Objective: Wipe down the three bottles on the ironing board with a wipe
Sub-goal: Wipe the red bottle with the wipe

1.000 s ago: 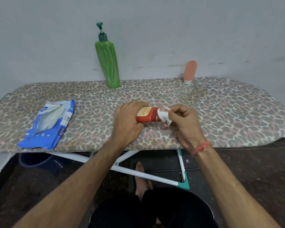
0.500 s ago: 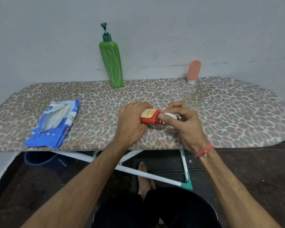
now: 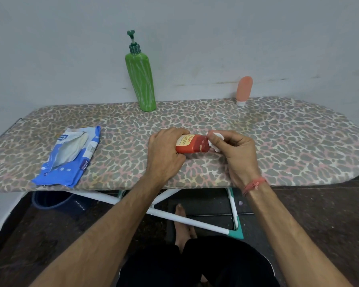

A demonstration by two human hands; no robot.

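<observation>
Nearest the person, the left hand [image 3: 164, 154] gripped one end of the red bottle [image 3: 192, 144], which lay on its side near the front edge of the ironing board [image 3: 278, 141]. The right hand [image 3: 234, 150] pinched a bunched white wipe [image 3: 216, 139] between thumb and fingers and pressed it against the bottle's other end. To do this step well, the left hand would probably need to roll the bottle a little at a time while the wipe ran its whole length, label side included, so that no strip under the fingers was missed; the grip should then shift so the covered end gets wiped too. Compared with half a second before, the wipe had slid off the middle of the bottle toward its right end, leaving more of the red body bare. Further left on the board lay the blue wipe packet [image 3: 68, 158], its flap open. At the far edge, against the wall, the tall green pump bottle [image 3: 141, 83] stood upright, and well to its right the small peach tube [image 3: 244, 90] stood on its white cap, both of them well apart from the hands
</observation>
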